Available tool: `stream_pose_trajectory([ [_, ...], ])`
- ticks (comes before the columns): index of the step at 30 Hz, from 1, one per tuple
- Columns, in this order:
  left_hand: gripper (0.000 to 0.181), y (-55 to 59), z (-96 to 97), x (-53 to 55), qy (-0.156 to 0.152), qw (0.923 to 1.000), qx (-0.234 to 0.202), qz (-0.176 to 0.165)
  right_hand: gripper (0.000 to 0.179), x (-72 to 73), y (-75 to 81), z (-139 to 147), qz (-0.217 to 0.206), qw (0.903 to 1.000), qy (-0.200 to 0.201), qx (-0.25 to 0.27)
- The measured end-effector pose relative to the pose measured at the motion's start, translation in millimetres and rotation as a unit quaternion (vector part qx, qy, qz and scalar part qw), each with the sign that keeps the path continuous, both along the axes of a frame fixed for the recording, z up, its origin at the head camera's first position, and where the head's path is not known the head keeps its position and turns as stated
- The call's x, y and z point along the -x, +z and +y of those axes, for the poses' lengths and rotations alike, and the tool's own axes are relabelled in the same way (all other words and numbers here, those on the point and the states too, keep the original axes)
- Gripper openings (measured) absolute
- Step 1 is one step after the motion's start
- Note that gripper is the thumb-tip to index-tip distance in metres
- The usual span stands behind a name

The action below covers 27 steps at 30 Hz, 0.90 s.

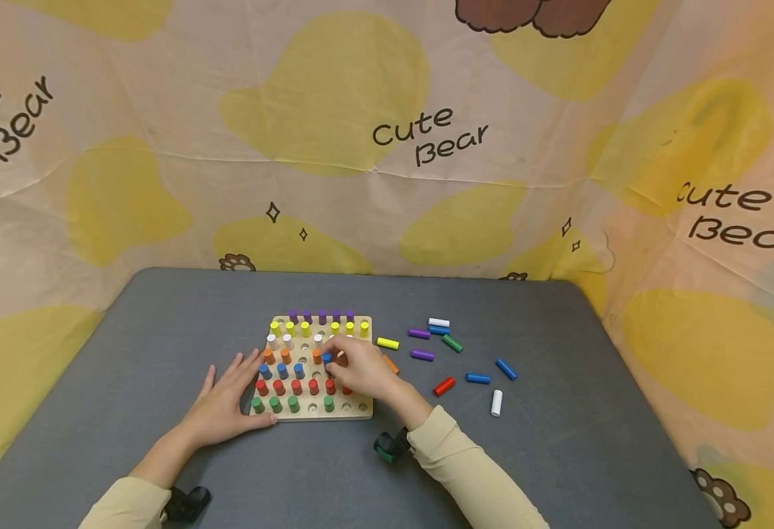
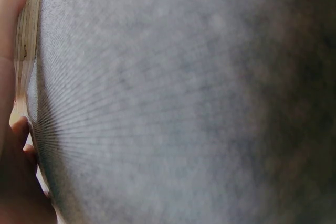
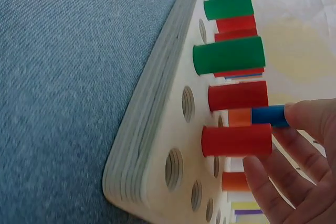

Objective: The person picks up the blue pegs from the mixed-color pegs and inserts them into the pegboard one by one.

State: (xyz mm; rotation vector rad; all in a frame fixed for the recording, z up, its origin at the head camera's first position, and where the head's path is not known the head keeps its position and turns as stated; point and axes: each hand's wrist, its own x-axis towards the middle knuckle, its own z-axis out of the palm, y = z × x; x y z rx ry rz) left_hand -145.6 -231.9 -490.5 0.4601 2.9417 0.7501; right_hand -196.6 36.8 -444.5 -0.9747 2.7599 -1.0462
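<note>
A wooden pegboard (image 1: 360,414) carries rows of coloured pegs: purple, yellow, white, orange, blue, red and green from back to front. My right hand (image 1: 358,365) is over the board's right half and pinches a blue peg (image 3: 270,116) between thumb and fingers, above the blue row. Along the board's left edge lies my left hand (image 1: 225,404), fingers spread and straight, thumb at the front left corner. Red pegs (image 3: 237,141) and a green peg (image 3: 229,55) stand close to the right fingers. In the right wrist view, several holes show along the front of the board.
Loose pegs lie on the grey table (image 1: 559,455) right of the board: a red peg (image 1: 444,386), a white peg (image 1: 496,403), a green peg (image 1: 453,343), a yellow peg (image 1: 388,343), and several blue and purple ones. A printed cloth (image 1: 334,95) hangs behind the table.
</note>
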Motion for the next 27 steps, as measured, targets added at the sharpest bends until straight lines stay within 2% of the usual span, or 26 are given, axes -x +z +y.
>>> stream_pose_trajectory([
  [4, 0.110, 0.3, 0.1, 0.0, 0.000, 1.0000, 0.001, -0.002, 0.020, -0.1, -1.9, -4.9, 0.012, 0.9999, 0.003, -0.007],
  [13, 0.110, 0.9, 0.8, 0.4, 0.002, 1.0000, 0.001, -0.004, 0.016, -0.2, -4.0, -14.4, -0.016, 0.9991, 0.004, -0.040],
  [27, 0.110, -1.0, -0.6, 0.1, 0.000, 1.0000, -0.003, -0.001, 0.015, 1.9, -7.6, -19.8, -0.012, 0.9990, 0.001, -0.044],
])
